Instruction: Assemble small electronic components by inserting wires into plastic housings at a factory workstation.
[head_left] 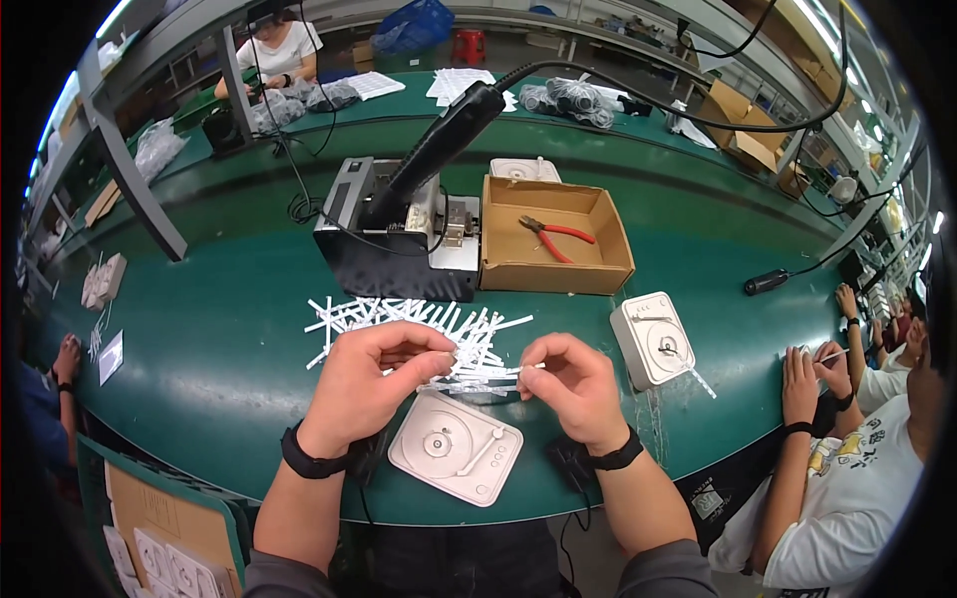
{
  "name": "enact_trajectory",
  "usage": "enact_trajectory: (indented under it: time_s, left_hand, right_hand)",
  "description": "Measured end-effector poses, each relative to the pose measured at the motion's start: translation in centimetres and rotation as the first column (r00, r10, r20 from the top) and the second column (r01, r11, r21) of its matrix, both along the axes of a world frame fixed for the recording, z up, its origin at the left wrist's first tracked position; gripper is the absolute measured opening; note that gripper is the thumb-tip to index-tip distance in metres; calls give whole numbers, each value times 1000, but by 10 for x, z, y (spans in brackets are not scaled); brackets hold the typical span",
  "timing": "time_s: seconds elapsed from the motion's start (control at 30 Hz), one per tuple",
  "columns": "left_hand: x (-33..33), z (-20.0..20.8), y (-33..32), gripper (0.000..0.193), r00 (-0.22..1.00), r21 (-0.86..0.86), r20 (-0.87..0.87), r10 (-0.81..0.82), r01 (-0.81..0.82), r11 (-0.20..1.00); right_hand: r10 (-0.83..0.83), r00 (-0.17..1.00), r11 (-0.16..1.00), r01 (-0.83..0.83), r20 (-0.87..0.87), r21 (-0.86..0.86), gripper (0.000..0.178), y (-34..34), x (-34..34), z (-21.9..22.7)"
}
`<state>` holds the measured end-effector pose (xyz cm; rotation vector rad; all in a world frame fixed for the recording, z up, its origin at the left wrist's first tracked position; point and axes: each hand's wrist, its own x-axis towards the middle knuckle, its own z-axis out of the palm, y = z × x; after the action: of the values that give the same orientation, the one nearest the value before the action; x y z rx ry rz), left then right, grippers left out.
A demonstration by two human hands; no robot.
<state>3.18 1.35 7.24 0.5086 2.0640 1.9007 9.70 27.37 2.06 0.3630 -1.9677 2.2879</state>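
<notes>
Dark characters (877, 428) stand beside a yellow figure (825, 459) printed on the white shirt (847, 513) at the lower right of the frame. Just left of it, dark fabric (736, 480) bears a pale square mark (708, 502) with lettering too small to read. Faint, illegible print crosses the brown cardboard (140, 490) at the lower left. Any print on the white strips (454, 324) mid-frame is too small to tell.

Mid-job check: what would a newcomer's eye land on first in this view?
Probably the messy pile of white strips, ahead of and between the left hand and right hand, bright against the green tabletop. Next, likely the red-handled pliers in the open cardboard box beyond it, then the white turntable-shaped unit near the front edge.
</notes>
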Motion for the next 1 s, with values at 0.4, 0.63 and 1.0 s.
enact_trajectory:
  time_s: [0.4, 0.63, 1.0]
  left_hand:
    - [0, -21, 2, 13, 992, -81, -118, -40, 30, 996]
    - [11, -18, 10, 14, 980, -96, -161, -115, 101, 990]
    - [16, -21, 15, 14, 976, -113, -197, -89, 68, 991]
  right_hand:
    - [132, 965, 980, -93, -225, 177, 19, 15, -8, 5]
    - [-43, 995, 929, 72, -88, 363, 26, -18, -6, 7]
    - [-9, 943, 804, 206, -334, 559, 13, -19, 1, 0]
